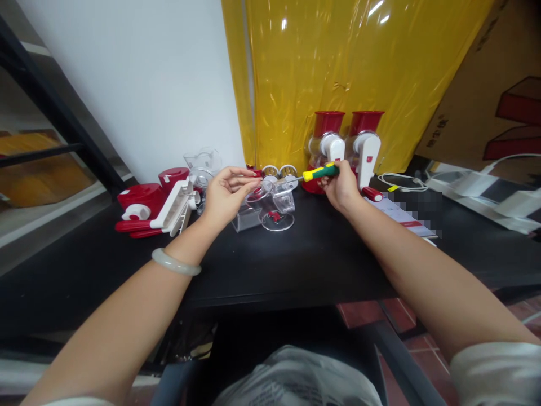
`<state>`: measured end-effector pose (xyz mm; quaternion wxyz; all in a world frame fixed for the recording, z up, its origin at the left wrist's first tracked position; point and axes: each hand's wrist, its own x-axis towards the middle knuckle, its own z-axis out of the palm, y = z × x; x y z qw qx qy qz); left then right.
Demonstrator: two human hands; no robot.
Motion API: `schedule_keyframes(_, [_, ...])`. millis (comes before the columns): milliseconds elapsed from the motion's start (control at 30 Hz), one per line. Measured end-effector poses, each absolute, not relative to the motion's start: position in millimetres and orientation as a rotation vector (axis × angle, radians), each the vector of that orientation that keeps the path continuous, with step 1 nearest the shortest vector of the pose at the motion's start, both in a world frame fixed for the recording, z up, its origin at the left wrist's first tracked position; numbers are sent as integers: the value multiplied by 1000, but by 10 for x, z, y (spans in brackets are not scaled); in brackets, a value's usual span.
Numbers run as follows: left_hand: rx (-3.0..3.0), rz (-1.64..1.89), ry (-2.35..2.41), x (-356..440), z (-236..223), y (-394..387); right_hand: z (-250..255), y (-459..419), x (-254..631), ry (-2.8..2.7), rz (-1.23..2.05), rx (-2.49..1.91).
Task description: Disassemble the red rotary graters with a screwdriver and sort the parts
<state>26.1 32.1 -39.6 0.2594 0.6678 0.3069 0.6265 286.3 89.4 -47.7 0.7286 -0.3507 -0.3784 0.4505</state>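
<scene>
My right hand (341, 189) is closed round the yellow and green handle of a screwdriver (321, 171), whose shaft points left. My left hand (228, 192) has its thumb and fingertips pressed together near the screwdriver's tip; anything between them is too small to make out. Just below and beyond the fingertips are clear plastic housing parts (249, 219) on the black table (304, 265). In front of them lies a clear round disc (279, 223) with a small red piece on it. Two grater drums (288, 173) stand behind.
Two assembled rotary graters (329, 124) with red hoppers stand at the back. Red bases (143, 197), white crank arms (177, 206) and another clear housing (202, 169) sit on the left. To the right lie a printed sheet (401, 217), a white cable (401, 181) and a power strip (482, 203).
</scene>
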Motion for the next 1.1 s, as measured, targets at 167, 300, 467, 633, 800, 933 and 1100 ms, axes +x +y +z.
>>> schedule_keyframes(167, [1839,1742,825,257,-387,306,-468,894,2866,-853,988,-754])
schedule_keyframes(300, [1850,1746,806,249,-394,310,-517,927,2865,-814,976,-785])
schedule_keyframes(467, [1866,1765,762,270,-400,322,-549,933,2861,-867,924,-806])
schedule_keyframes(633, [1881,1775,765,275,-392,326,-492,893,2836,-781,980,-799])
schedule_keyframes(800, [1861,1724,795,248,-383,303,-506,900,2854,-815,1049,-724])
schedule_keyframes(933, [1838,1674,840,239,-389,297,-570,970,2884,-853,984,-776])
schedule_keyframes(1100, [1833,1667,881,232,-409,326,-599,980,2897,-910,896,-843])
